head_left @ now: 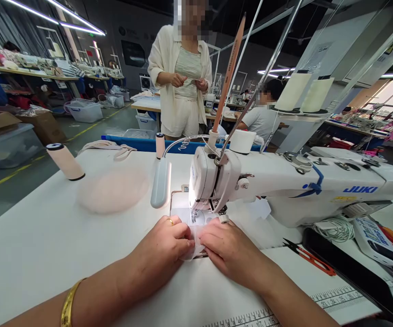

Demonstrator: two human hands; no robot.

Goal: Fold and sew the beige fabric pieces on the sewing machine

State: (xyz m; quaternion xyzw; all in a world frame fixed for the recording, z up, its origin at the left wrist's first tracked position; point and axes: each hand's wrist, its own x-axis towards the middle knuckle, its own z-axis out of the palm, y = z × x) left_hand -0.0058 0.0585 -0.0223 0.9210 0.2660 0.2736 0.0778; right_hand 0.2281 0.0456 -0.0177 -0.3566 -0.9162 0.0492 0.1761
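Observation:
Both of my hands are at the front of a white sewing machine (261,175), just before its needle and presser foot (194,215). Between them lies a thin, sheer piece of fabric (194,236). My left hand (171,240), with a ring, has its fingers closed on the fabric's left side. My right hand (228,250) presses its fingers together on the right side, close to the foot. The fingertips partly hide the fabric. A lamp (161,184) on a bendy neck lights the needle area. Further left on the table is a pale sheer fabric piece (113,188).
Peach thread cones (65,162) stand at the back left. Orange thread snips (314,260), a black phone-like slab (349,272) and a coiled cord (334,228) lie right. A ruler strip (251,318) runs along the front edge. A person (184,77) stands behind the table.

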